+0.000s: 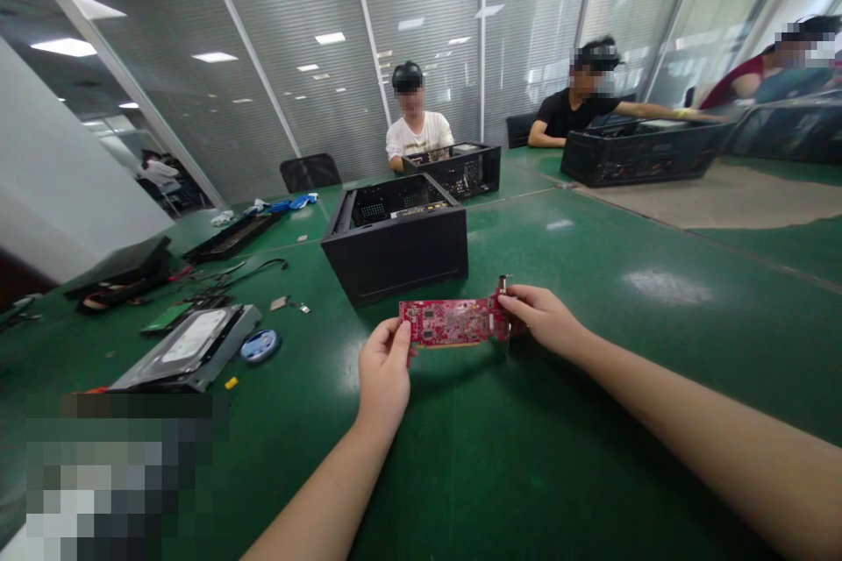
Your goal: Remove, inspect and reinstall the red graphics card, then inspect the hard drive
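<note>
Between my two hands is a red graphics card (451,322), held up above the green table (500,473) with its gold edge contacts facing down. My left hand (387,359) pinches the card's left end between thumb and fingers. At the other end, my right hand (536,316) grips it beside the metal bracket (503,285). Just beyond the card stands a black computer case (401,254), its upper side uncovered and part of its inside showing.
Left on the table lie a hard drive (190,346), a blue round object (260,345), a small yellow piece (231,383), loose cables (227,276) and blue gloves (296,202). Across the table, people sit behind other cases (470,171), (641,153). A blurred block covers the lower left.
</note>
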Tool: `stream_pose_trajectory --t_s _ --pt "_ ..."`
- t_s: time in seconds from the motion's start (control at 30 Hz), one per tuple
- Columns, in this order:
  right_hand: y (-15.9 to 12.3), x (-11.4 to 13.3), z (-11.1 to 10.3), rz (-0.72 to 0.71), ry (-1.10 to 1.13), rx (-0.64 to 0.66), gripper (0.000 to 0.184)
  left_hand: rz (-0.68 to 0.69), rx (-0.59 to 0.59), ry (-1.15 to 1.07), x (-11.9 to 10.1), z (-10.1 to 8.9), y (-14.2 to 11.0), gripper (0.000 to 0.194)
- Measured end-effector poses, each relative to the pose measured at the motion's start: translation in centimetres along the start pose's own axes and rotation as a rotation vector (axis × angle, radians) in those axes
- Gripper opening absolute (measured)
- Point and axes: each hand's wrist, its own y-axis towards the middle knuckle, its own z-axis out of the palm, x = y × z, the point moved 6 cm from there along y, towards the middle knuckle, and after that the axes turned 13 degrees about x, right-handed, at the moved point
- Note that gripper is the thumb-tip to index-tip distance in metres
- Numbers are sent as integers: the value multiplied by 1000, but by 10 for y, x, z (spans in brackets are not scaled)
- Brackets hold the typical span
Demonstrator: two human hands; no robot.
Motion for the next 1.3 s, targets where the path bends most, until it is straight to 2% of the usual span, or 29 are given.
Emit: stream_pose_trajectory --t_s 0.13,0.23,0.3,0.37,0.47,0.63,0.8,1.3 --pt "-4 10 -5 -29 -108 -65 41 115 -5 132 -21 3 -8 24" --pt "-8 17 -11 -4 -90 -149 47 369 45 352 -49 12 -22 15" --pt "-11 20 -12 7 37 -173 52 621 138 507 -69 25 -39 16" --pt "-11 22 -10 -11 232 -167 54 833 261 624 -82 40 -58 27" --pt "-9 20 -6 -50 510 -140 54 990 404 733 -90 59 -78 39" --pt "-4 7 -1 2 745 -137 54 1011 505 800 -87 70 -87 44" --pt "-5 5 -1 31 929 -164 36 1032 529 898 -83 73 -87 38" --pt "-6 8 -4 67 941 -197 26 1009 596 929 -75 72 -83 40"
